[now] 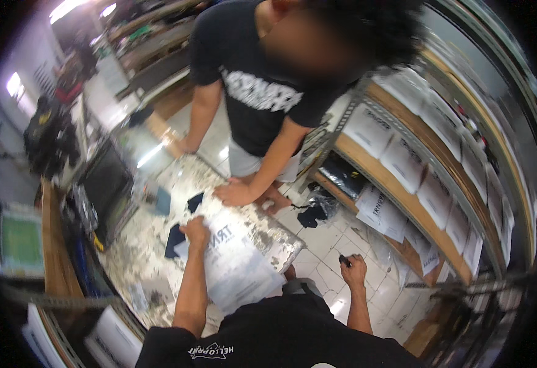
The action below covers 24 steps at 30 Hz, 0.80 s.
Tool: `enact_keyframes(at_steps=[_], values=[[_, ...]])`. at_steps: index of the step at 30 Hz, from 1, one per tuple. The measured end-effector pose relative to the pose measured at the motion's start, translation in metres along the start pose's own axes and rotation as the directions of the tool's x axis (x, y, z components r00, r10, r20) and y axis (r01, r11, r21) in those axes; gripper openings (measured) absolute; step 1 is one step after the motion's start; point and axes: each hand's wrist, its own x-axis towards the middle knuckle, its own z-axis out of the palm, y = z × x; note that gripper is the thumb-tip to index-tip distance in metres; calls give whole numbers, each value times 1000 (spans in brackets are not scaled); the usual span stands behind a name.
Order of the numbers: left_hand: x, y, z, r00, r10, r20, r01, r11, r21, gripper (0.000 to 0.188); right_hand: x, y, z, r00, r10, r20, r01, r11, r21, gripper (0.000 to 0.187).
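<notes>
A white printed sheet point(234, 264), partly see-through, lies slanting over the near side of the worn table point(139, 267). My left hand point(196, 233) has its fingers bent at the sheet's far left corner and seems to pinch it. Beside those fingers is a dark navy piece of cloth point(173, 241), with a smaller navy piece point(195, 202) farther off. Away from the table on the right, my right hand point(356, 270) is closed around a small dark-handled tool point(344, 260). Its thin tip points away from me; the exact kind is unclear.
Across the table leans a person in a black T-shirt point(256, 110), one hand point(234, 192) flat on its edge. Shelves point(397, 172) with white printed packs line the right. A dark flat panel point(106, 181) stands at left. Clear plastic with dark cloth point(317, 208) lies on the tiled floor.
</notes>
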Motion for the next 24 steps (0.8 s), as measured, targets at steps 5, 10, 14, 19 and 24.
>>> enact_keyframes(at_steps=[5, 10, 14, 19, 24], values=[[-7, 28, -55, 991, 82, 105, -52, 965, -258, 27, -79, 46, 3, 966, 238, -103, -241, 971, -14, 17], [-5, 69, -114, 936, 352, 16, -298, 815, -497, 19, -139, 61, 13, 908, 411, -77, -414, 910, -29, 19], [-7, 105, -154, 926, 375, 38, -246, 679, -691, 8, -187, 71, 16, 842, 539, -37, -540, 840, -54, 22], [4, 100, -152, 919, 382, -99, -322, 580, -749, 8, -258, 84, 46, 714, 700, 25, -699, 714, -30, 25], [2, 114, -133, 923, 346, -168, -343, 543, -766, 11, -354, 88, 85, 552, 828, 99, -825, 559, -77, 27]])
